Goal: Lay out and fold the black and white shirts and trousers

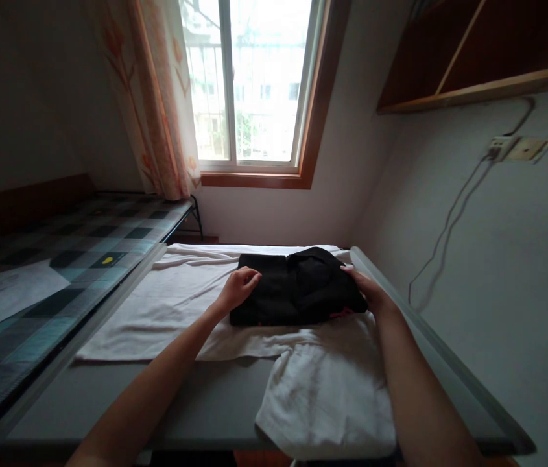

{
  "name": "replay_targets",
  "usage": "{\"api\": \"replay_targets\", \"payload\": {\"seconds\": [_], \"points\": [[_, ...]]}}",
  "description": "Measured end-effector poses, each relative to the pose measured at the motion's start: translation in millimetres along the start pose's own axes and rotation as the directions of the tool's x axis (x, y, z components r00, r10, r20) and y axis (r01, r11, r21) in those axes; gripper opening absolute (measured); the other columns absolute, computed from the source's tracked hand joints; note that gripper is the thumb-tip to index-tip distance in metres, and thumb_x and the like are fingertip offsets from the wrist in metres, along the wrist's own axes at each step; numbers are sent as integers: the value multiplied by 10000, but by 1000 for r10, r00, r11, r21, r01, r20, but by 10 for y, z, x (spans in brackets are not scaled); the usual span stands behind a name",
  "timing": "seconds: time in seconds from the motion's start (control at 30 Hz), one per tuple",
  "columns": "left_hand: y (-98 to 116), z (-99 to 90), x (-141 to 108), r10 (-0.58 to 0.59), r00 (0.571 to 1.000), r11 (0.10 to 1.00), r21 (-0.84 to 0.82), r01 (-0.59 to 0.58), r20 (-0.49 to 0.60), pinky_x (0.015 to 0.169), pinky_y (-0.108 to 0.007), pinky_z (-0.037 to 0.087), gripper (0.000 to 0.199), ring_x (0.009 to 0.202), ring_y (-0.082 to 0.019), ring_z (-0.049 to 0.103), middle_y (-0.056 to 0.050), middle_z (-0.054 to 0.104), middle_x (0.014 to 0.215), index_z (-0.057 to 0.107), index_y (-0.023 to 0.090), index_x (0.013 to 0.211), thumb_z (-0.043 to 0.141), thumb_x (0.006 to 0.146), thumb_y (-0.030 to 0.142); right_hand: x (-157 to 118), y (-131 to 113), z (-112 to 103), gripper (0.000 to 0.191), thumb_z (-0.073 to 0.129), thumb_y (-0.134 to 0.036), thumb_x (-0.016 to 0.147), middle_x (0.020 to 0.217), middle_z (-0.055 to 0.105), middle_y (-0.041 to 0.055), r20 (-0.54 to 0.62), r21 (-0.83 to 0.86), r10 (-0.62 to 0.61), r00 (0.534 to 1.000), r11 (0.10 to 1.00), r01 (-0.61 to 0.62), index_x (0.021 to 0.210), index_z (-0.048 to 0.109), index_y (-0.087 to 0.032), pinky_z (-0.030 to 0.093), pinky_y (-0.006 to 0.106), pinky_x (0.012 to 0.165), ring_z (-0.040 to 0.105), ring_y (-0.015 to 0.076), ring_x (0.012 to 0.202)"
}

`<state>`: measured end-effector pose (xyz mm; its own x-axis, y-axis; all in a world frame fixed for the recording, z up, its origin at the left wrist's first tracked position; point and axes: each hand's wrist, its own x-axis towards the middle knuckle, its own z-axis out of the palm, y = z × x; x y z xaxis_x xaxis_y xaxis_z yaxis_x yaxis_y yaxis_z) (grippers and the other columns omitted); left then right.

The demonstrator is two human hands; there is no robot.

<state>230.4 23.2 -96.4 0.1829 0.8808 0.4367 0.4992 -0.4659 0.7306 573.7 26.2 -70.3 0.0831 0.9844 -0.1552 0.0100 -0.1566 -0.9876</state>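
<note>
Nearest us is the smooth grey table point(225, 399), a wrinkled white shirt point(171, 311) spread across it. On that lies the black garment point(276, 292), folded roughly rectangular; it should handle light, soft and limp (best taken by both side edges). Our left hand point(240, 287) curls at its left edge, our right hand point(369, 288) at its right; we cannot tell whether either grips.

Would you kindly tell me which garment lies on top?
The black folded garment between the left hand and the right hand; the white garment lies spread out beneath it.
</note>
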Motion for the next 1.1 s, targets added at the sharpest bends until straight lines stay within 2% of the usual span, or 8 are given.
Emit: {"api": "replay_targets", "payload": {"seconds": [0.13, 0.27, 0.4, 0.53, 0.63, 0.77, 0.9, 1.1], "points": [[-234, -108, 23, -189, 978, 963, -214, 166, -89, 587, -256, 409, 337, 624, -148, 550, -23, 637, 657, 719, 163, 749, 601, 774, 478, -6, -21, 16, 217, 577, -316, 846, 908, 761, 88, 61, 98, 64, 996, 993, -69, 942, 696, -161, 578, 326, 785, 721, 223, 839], [-300, -171, 7, -397, 915, 822, -473, 318, -75, 467, -216, 333, 421, 507, -98, 479, -2, 579, 624, 717, 135, 830, 590, 750, 528, 13, -150, 86, 188, 644, -318, 809, 865, 759, 95, 34, 101, 40, 999, 994, -43, 890, 706, -160, 584, 332, 744, 720, 230, 787], [-279, -200, 0, -432, 902, 738, -584, 338, -24, 457, -193, 334, 467, 521, -78, 494, -22, 600, 684, 712, 118, 874, 579, 769, 553, 56, -440, 273, 206, 726, -340, 747, 797, 746, 96, -23, -57, -10, 1000, 998, 8, 826, 708, -151, 567, 297, 608, 694, 214, 683], [-282, -221, 15, -420, 907, 680, -647, 345, 42, 478, -193, 364, 516, 565, -91, 552, -52, 650, 760, 690, 113, 987, 558, 798, 574, -22, -813, 711, 235, 798, -323, 674, 723, 719, 70, -48, -296, -192, 980, 940, 169, 788, 713, -136, 505, 229, 534, 641, 159, 617], [-306, -251, 30, -423, 900, 580, -730, 360, 107, 489, -207, 396, 602, 597, -115, 600, -73, 686, 850, 643, 138, 1126, 477, 833, 636, -146, -937, 1099, 402, 728, -447, 748, 804, 727, 66, 325, -214, -237, 915, 924, 316, 1010, 708, -143, 514, 228, 562, 650, 147, 668], [-342, -287, 50, -471, 866, 491, -766, 414, 167, 498, -221, 436, 668, 611, -133, 623, -86, 700, 887, 649, 147, 1112, 456, 812, 711, -154, -729, 1345, 471, 698, -508, 759, 879, 725, 67, 539, -183, -312, 783, 864, 469, 1083, 682, -166, 536, 268, 622, 661, 155, 716], [-338, -276, 68, -484, 864, 581, -687, 436, 139, 471, -194, 424, 586, 607, -130, 626, -70, 691, 840, 663, 137, 1066, 704, 702, 595, -2, -307, 1297, 412, 670, -503, 784, 941, 719, 97, 441, -364, -424, 791, 721, 589, 1007, 705, -158, 552, 360, 721, 674, 209, 790], [-248, -256, 96, -493, 868, 734, -505, 455, 65, 424, -186, 425, 701, 562, -138, 622, -66, 703, 798, 570, 139, 1251, 804, 667, 450, 48, 166, 1319, 550, 628, -556, 807, 1333, 564, 156, 358, -508, -556, 750, 558, 656, 1216, 658, -189, 381, 487, 1079, 494, 306, 1270]]}}
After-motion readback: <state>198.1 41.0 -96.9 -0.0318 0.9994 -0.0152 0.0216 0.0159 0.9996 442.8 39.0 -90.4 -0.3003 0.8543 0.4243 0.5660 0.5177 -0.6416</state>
